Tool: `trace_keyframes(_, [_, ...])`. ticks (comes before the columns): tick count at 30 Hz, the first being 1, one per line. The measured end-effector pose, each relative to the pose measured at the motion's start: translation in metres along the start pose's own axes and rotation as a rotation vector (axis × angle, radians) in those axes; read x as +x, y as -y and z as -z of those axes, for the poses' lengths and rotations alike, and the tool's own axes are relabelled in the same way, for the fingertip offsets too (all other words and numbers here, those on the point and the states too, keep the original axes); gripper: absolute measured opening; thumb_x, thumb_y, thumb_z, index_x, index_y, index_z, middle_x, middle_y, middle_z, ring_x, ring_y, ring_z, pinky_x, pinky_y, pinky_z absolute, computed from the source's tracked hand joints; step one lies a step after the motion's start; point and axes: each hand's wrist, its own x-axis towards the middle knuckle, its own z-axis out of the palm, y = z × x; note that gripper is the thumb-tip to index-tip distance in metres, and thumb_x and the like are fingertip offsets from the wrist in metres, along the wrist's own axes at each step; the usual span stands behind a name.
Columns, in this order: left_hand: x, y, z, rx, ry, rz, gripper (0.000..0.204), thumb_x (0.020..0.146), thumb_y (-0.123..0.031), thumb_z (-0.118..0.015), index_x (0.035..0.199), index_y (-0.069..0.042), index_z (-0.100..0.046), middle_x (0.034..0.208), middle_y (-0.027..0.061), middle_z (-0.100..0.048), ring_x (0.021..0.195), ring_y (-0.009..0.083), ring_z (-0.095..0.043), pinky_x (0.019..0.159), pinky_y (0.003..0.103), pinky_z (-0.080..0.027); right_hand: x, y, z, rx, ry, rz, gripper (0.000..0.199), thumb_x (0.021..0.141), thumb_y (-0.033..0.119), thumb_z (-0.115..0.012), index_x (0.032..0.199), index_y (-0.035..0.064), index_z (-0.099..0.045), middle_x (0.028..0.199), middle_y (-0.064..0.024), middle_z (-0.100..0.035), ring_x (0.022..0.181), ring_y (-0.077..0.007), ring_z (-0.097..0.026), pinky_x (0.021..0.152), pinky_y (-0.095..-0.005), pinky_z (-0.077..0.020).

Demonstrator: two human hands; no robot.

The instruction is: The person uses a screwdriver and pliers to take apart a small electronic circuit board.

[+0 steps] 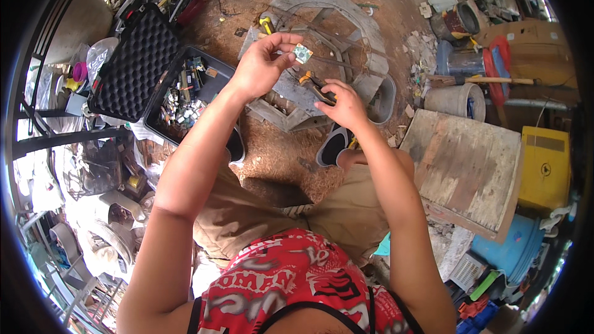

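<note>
The person sits over bare dirt ground (278, 154), both forearms reaching forward from the lower edge. The left hand (263, 65) is raised, its grip pinched closed with thumb and fingertips on a small square greenish chip-like part (302, 53), held up in the air above a round grey concrete ring (346, 6) crossed with metal bars. The right hand (342, 104) sits lower and just to the right, its grip closed around a pair of pliers with orange-and-black handles (312, 85), whose tip points up toward the small part but stays apart from it. To the left, an open black case (185, 96) lies on the ground, its tray full of small electronic pieces and its foam-lined lid (133, 65) folded back. A worn wooden board (467, 167) lies to the right, with a yellow box (544, 167) beyond it. A black-and-white shoe (332, 145) shows below the right hand.
</note>
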Motion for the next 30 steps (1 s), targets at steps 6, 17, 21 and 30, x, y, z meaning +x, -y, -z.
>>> trace_keyframes(6, [0.000,0.007,-0.004,0.088,0.025,0.027,0.031,0.093,0.003,-0.058,0.124,-0.001,-0.058,0.101,0.0051,-0.067,0.093,0.0108,-0.064,0.082,0.024,-0.051,-0.006,0.000,-0.001,0.023,-0.018,0.099,0.031,0.072,0.017,-0.080,0.096,0.0057,-0.064,0.121,-0.0107,-0.062,0.115,-0.0316,-0.057,0.099,-0.0395,-0.0449])
trace_keyframes(17, [-0.005,0.005,-0.014,0.138,0.112,0.076,0.032,0.092,0.003,-0.060,0.124,0.001,-0.056,0.104,0.0056,-0.064,0.093,0.0116,-0.062,0.087,0.026,-0.052,0.001,0.028,0.031,0.608,-0.046,-0.167,0.032,0.086,0.022,-0.075,0.113,0.0066,-0.064,0.117,-0.0072,-0.064,0.110,-0.0201,-0.060,0.093,-0.0336,-0.0475])
trace_keyframes(21, [-0.016,0.018,-0.033,0.239,0.141,0.013,0.033,0.090,0.003,-0.064,0.122,-0.001,-0.058,0.098,0.0059,-0.066,0.088,0.0118,-0.064,0.080,0.025,-0.053,-0.004,0.053,0.044,0.939,0.024,-0.179,0.030,0.093,0.014,-0.067,0.120,0.0024,-0.060,0.102,-0.0033,-0.067,0.088,-0.0082,-0.061,0.077,-0.0236,-0.0503])
trace_keyframes(30, [-0.011,0.028,0.004,1.037,0.054,0.034,0.024,0.086,-0.029,-0.069,0.106,-0.015,-0.072,0.095,0.0118,-0.073,0.089,0.0294,-0.070,0.083,0.041,-0.055,-0.036,-0.048,0.115,0.775,-0.196,-0.522,0.022,0.091,0.013,-0.068,0.111,0.0043,-0.064,0.088,-0.0028,-0.068,0.071,-0.0076,-0.059,0.062,-0.0219,-0.0487])
